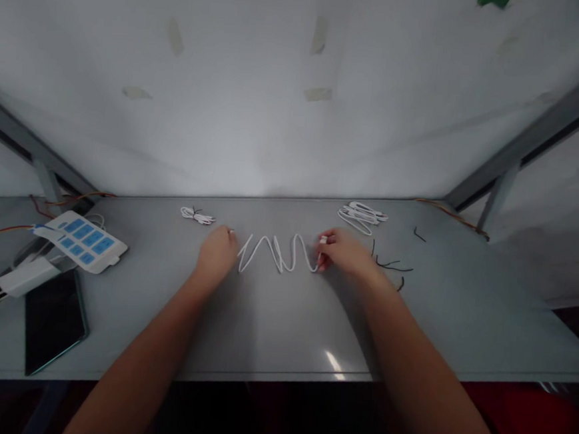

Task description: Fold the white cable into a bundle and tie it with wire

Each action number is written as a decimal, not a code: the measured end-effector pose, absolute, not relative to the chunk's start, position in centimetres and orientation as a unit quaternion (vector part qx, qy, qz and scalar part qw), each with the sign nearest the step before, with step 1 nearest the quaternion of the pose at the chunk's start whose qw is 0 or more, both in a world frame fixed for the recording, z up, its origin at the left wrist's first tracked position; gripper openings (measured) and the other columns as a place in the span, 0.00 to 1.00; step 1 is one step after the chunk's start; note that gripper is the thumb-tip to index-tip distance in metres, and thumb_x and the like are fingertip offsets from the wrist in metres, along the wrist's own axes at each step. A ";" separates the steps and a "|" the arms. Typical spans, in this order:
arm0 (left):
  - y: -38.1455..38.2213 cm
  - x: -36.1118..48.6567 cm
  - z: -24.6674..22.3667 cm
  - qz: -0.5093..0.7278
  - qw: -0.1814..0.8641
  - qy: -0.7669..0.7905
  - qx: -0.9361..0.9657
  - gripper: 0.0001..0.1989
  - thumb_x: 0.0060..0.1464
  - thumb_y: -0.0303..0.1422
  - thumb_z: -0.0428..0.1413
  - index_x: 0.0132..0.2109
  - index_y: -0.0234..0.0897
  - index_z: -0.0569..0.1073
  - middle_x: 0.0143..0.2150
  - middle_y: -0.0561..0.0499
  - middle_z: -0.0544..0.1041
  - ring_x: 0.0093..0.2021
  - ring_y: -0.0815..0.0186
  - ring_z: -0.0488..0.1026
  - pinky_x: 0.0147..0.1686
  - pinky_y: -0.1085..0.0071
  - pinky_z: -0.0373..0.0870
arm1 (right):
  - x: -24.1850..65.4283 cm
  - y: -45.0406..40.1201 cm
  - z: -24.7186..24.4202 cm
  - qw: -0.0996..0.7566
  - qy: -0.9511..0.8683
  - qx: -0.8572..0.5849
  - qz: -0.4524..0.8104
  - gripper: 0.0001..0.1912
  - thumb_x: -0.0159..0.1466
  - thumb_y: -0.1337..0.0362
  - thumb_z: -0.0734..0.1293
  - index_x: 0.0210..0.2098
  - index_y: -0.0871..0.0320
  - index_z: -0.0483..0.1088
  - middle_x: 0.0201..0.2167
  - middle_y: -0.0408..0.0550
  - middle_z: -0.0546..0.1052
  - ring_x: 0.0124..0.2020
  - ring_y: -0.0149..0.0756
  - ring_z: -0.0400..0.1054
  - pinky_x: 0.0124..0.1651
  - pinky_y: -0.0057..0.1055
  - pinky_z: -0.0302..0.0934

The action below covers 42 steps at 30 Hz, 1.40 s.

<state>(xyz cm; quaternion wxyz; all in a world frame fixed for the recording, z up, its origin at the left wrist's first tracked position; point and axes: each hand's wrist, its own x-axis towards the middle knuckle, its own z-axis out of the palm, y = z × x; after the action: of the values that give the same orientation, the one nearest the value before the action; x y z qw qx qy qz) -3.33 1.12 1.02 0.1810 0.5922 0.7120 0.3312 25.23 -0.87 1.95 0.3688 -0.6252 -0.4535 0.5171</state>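
A white cable (pixel 275 249) stretches in zigzag bends between my two hands, above or on the grey table. My left hand (pixel 218 250) is closed round one end, with a small white tip showing at the fingers. At the other end my right hand (pixel 343 251) pinches the cable by its white connector (pixel 324 240). Behind my right hand lies a loosely coiled white cable (pixel 362 216). A smaller white cable bundle (pixel 197 216), bound with a dark tie, rests beyond my left hand. Several black twist ties (pixel 388 265) are scattered to the right of my right hand.
On the left of the table (pixel 280 336) lie a white power strip (pixel 90 241) with blue sockets, a white charger (pixel 27 276) and a dark tablet (pixel 55 322). A pale wall (pixel 256 127) closes the back. Metal frame bars (pixel 501 197) slant along both sides.
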 end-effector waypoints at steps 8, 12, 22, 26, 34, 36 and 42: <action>-1.7 3.6 0.5 0.275 0.269 0.614 0.690 0.13 0.70 0.34 0.45 0.48 0.36 0.73 0.42 0.43 0.81 0.42 0.60 0.78 0.44 0.66 0.68 | 19.3 -2.0 1.3 0.344 -0.443 -0.444 0.698 0.16 0.61 0.72 0.70 0.46 0.57 0.64 0.24 0.41 0.78 0.22 0.36 0.74 0.27 0.34 0.74; -1.7 3.7 0.0 0.345 0.275 0.585 0.680 0.14 0.71 0.36 0.45 0.50 0.36 0.74 0.43 0.43 0.82 0.43 0.60 0.78 0.44 0.67 0.69 | 18.6 -1.5 1.1 0.402 -0.395 -0.419 0.712 0.05 0.64 0.67 0.66 0.40 0.56 0.67 0.22 0.42 0.76 0.20 0.35 0.72 0.23 0.32 0.72; -1.0 3.4 0.3 0.475 0.359 0.580 0.555 0.16 0.55 0.47 0.64 0.40 0.37 0.82 0.32 0.49 0.82 0.29 0.64 0.77 0.28 0.73 0.68 | 18.3 -1.0 0.0 0.522 -0.404 -0.356 0.661 0.20 0.59 0.49 0.75 0.41 0.54 0.69 0.24 0.39 0.78 0.19 0.31 0.69 0.21 0.28 0.66; -0.4 3.2 0.4 0.508 0.421 0.560 0.501 0.17 0.52 0.45 0.66 0.38 0.35 0.80 0.32 0.48 0.81 0.30 0.64 0.77 0.28 0.74 0.71 | 18.3 -0.8 0.1 0.549 -0.375 -0.360 0.654 0.18 0.61 0.54 0.74 0.44 0.55 0.70 0.27 0.43 0.80 0.26 0.37 0.76 0.30 0.35 0.73; -0.1 3.5 -0.6 0.471 0.587 0.474 0.457 0.25 0.60 0.52 0.58 0.51 0.34 0.73 0.34 0.48 0.79 0.25 0.66 0.74 0.23 0.71 0.73 | 18.8 -0.5 0.0 0.594 -0.365 -0.364 0.618 0.14 0.62 0.55 0.74 0.40 0.53 0.67 0.29 0.42 0.81 0.25 0.36 0.75 0.33 0.37 0.72; -0.1 3.4 -0.6 0.455 0.592 0.456 0.484 0.26 0.61 0.54 0.56 0.49 0.34 0.73 0.29 0.51 0.76 0.22 0.68 0.71 0.20 0.73 0.68 | 19.0 -0.5 0.1 0.589 -0.377 -0.364 0.616 0.13 0.63 0.56 0.73 0.41 0.52 0.67 0.30 0.43 0.81 0.26 0.37 0.75 0.35 0.38 0.72; -0.1 3.0 -0.6 0.462 0.480 0.476 0.574 0.22 0.64 0.52 0.53 0.43 0.36 0.72 0.24 0.54 0.72 0.22 0.69 0.68 0.22 0.75 0.63 | 19.3 -0.6 0.3 0.512 -0.376 -0.408 0.656 0.06 0.65 0.62 0.68 0.39 0.56 0.69 0.29 0.47 0.81 0.27 0.38 0.76 0.35 0.37 0.73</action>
<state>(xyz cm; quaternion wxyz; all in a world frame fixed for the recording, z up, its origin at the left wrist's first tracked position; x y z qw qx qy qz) 3.04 -0.08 -0.62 0.4802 0.5745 0.4755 0.4618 19.28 -0.61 0.32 0.5124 -0.4080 -0.3756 0.6557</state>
